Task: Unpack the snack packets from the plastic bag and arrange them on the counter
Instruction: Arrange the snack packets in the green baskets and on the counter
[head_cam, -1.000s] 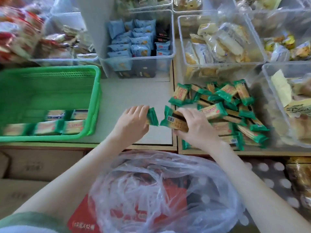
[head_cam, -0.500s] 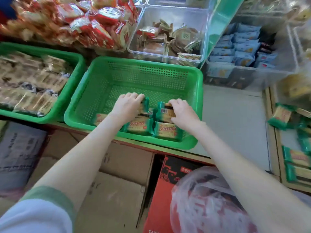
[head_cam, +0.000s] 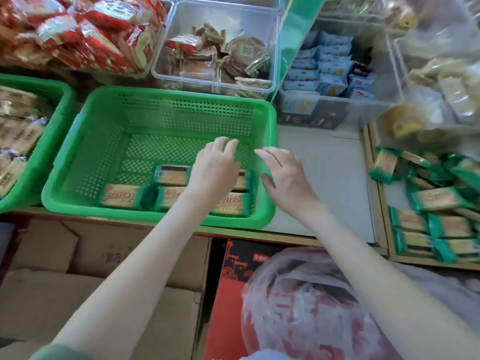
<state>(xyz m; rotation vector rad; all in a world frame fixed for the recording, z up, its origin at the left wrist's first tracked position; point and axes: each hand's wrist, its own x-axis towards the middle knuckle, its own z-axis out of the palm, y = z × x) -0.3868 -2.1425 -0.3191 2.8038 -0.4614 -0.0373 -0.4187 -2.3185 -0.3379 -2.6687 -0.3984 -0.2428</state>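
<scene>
Both hands are hovering over the green basket (head_cam: 161, 216), neither holding anything. The left hand (head_cam: 213, 170) is hanging above the basket's near right part w/ fingers loosely spread & a bit bent, nothing in it. The right hand (head_cam: 283, 178) is sitting over the basket's right rim, fingers relaxed, thumb out, also empty.

Five or so packets (head_cam: 122, 196) are lying flat in the basket along the near wall, w/ a 2nd row starting behind. The left hand is hiding part of them. A bigger loose pile (head_cam: 436, 201) of the same green-ended packets is waiting on the counter (head_cam: 324, 178) at far right, well apart from both hands. The plastic bag (head_cam: 311, 307) is slumping below the counter edge beside a red box (head_cam: 231, 281). Can't tell what's left inside.

Handling, prob: the packets are looking light, flat & fairly stiff thru the middle. There's likely biscuit inside, so breakable if squeezed hard, & the glossy wrapper is likely slippery. Best hold is looking like a pinch across the short width at mid-length, thumb on top, fingers under. The crimped green ends are floppy: ok for lifting one, poor for steering it into a neat row.
</scene>
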